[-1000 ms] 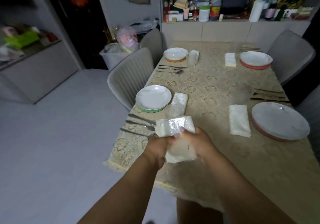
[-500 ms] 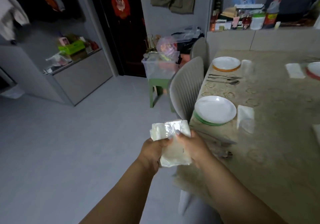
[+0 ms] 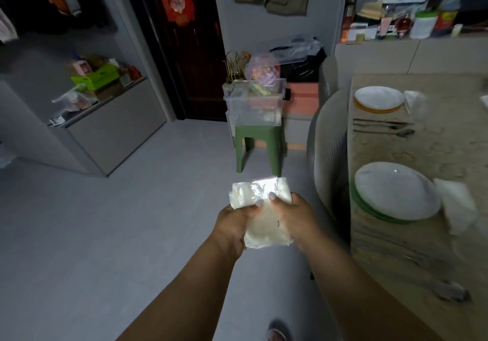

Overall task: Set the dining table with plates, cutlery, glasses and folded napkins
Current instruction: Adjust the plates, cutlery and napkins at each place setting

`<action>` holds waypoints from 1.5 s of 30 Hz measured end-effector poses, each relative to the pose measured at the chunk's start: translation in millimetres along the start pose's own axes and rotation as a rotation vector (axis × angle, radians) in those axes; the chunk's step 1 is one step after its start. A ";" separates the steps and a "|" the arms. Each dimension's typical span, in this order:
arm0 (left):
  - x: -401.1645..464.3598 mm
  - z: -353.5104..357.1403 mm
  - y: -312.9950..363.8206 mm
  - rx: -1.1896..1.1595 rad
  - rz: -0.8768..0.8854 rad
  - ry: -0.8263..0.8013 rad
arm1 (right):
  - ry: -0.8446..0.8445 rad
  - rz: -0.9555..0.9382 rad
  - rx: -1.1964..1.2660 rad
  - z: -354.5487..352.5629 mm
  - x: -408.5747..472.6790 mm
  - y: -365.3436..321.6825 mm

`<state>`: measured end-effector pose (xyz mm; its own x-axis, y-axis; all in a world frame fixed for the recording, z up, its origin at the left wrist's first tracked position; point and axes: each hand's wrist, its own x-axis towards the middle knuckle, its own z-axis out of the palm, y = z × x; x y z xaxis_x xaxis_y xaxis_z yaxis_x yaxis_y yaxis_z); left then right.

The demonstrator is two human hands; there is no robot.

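The pack of napkins, white paper in a shiny clear wrapper, is held out over the grey floor, to the left of the table edge and not touching it. The left hand grips its left side, fingers curled under and the thumb lying across the top, while the right hand grips the right side, its thumb pressed on the upper face close to the left thumb; the lower, flatter part of the pack sits between the two palms and the crinkled upper end sticks out beyond the thumbs. To the right stands the table with a patterned beige cloth. Near its close edge lies some cutlery, blurred so the pieces cannot be told apart. Just beyond that sits a white plate on a green one, with a folded napkin beside its right rim; whether the two touch I cannot tell. Further along lies a second set of cutlery, then a white plate on an orange one with another napkin to its right. A grey ribbed chair is pushed up against the table's left side. Further off on the floor a green stool carries a clear plastic box, and behind that is a dark door.
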<state>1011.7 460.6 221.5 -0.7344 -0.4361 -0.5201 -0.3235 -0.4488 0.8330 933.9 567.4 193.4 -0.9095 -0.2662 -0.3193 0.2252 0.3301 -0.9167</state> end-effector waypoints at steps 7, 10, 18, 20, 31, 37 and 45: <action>127.7 8.9 82.0 0.054 0.040 -0.059 | 0.070 -0.033 0.045 32.8 127.1 -58.1; 181.9 17.6 117.2 0.058 0.075 -0.057 | 0.103 -0.013 0.068 41.1 177.4 -85.7; 315.2 20.2 187.4 -0.007 0.054 -0.042 | 0.078 -0.010 0.117 73.8 285.7 -136.5; 345.4 19.4 211.1 0.000 0.038 -0.069 | 0.092 -0.031 0.091 84.3 316.4 -154.0; 556.5 8.1 366.9 0.382 0.002 -0.405 | 0.072 0.007 0.115 127.2 472.6 -231.2; 641.6 38.6 417.7 0.744 -0.115 -0.593 | -0.045 0.051 0.027 114.8 567.6 -261.5; 777.0 97.7 455.7 0.428 -0.010 -0.553 | 0.087 0.158 0.416 94.9 729.2 -302.4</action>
<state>235.4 -6.4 215.4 -0.8894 0.0782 -0.4505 -0.4550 -0.0546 0.8888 235.7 187.6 214.9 -0.8746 -0.1583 -0.4583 0.4689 -0.0363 -0.8825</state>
